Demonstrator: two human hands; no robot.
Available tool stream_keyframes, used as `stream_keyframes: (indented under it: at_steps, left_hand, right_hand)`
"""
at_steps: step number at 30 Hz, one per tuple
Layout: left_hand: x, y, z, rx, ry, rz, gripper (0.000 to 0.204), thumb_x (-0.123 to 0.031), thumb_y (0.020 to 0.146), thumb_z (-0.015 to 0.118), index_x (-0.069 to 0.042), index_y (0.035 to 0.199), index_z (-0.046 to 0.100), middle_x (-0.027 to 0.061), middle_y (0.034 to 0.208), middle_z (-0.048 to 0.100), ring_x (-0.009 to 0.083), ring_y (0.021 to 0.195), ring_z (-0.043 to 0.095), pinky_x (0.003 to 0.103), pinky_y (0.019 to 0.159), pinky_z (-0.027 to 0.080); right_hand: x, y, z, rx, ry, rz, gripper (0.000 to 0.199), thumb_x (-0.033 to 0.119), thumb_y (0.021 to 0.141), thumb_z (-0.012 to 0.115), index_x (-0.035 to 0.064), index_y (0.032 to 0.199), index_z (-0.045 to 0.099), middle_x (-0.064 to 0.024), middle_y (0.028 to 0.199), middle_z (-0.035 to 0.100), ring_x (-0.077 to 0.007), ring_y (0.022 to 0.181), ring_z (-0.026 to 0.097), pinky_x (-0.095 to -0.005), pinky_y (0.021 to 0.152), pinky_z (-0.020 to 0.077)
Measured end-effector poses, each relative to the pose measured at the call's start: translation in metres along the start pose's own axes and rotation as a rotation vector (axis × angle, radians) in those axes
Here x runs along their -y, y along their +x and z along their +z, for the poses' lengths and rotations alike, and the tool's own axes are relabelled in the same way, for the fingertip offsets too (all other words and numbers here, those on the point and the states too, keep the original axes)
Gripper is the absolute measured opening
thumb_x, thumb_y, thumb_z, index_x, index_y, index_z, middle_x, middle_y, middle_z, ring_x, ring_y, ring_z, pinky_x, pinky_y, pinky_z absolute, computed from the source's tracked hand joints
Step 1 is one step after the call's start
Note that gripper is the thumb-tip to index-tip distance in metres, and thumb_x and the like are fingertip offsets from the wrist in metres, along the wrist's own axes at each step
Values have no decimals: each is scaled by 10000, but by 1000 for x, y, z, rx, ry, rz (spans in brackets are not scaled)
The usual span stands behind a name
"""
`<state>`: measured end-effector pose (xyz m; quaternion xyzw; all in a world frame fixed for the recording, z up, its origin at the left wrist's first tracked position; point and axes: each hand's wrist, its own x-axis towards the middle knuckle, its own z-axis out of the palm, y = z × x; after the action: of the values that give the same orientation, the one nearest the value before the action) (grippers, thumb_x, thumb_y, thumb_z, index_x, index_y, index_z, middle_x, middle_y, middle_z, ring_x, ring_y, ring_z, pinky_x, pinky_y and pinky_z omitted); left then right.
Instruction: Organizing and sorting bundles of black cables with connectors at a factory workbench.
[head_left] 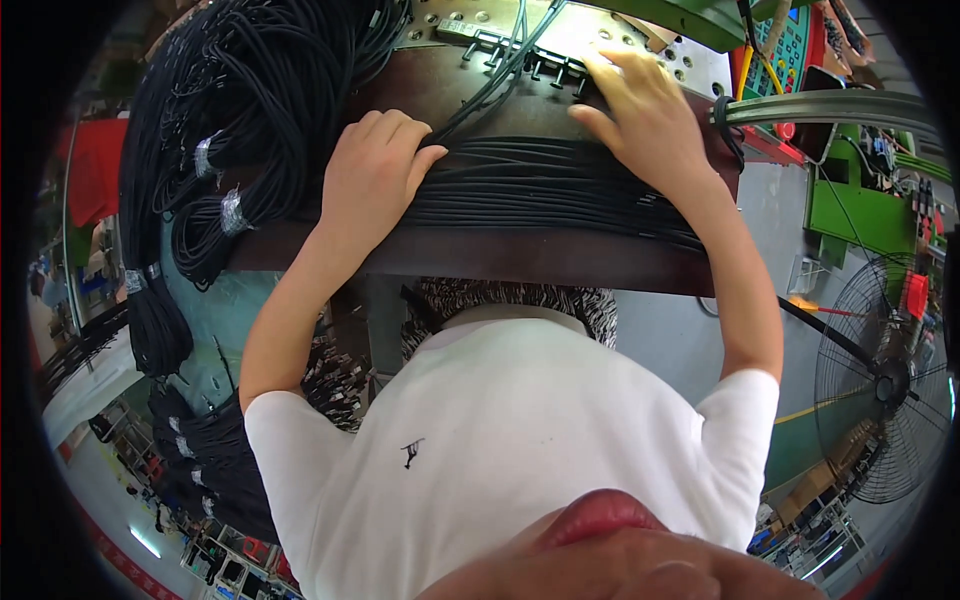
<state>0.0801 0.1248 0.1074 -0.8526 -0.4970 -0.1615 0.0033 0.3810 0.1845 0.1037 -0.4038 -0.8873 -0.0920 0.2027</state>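
My left hand (375,165) is at the left end of a row of black cables. Its fingers curl and its thumb points right, with a few thin cables (490,95) passing between them; the fingertips are partly hidden. Those cables slant up to a narrow metal fixture (515,52) with several small black pegs, lying on a perforated metal plate (620,40). Over the fixture's right end is my right hand (645,115), fingers stretched out and thumb apart, nothing visible in its grasp. Between my forearms, long black cables (540,185) lie side by side on a dark brown table (500,250).
Coiled black cable bundles (260,90), tied with silvery bands, heap up at the left and hang over the table's side. Green machine parts (690,20) and a control panel (785,60) stand at the back right. A metal bar (830,107) and a floor fan (885,385) are on the right.
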Motion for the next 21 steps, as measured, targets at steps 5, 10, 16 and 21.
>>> stream_keyframes:
  at_steps: [5,10,16,21]
  left_hand:
    - [14,13,-20,-142,-388,-139,189,-182,818,756,-34,878,655,86,819,631,265,741,619,370,647,493]
    - [11,26,-14,-149,-92,-128,361,-81,798,713,-100,1144,612,70,992,650,236,905,632,323,757,514]
    - [-11,58,16,-141,175,318,431,-114,788,676,-166,1213,634,33,1288,526,237,1165,512,394,949,449]
    - [-17,64,22,-46,-36,218,270,-278,891,680,-168,1136,699,15,1301,506,235,1165,497,408,953,436]
  right_hand:
    - [-1,25,38,103,143,77,524,453,858,667,69,1199,565,-122,1126,589,-288,1026,590,-358,892,496]
    - [-19,-8,10,-25,247,-61,431,372,865,688,78,1161,580,-105,1027,633,-308,984,612,-390,832,507]
    - [-42,-13,-9,208,613,325,297,333,939,625,47,908,701,-124,802,657,-317,743,621,-379,678,484]
    - [-51,5,-9,371,618,384,341,338,965,600,21,902,709,-93,698,635,-203,665,581,-329,643,462]
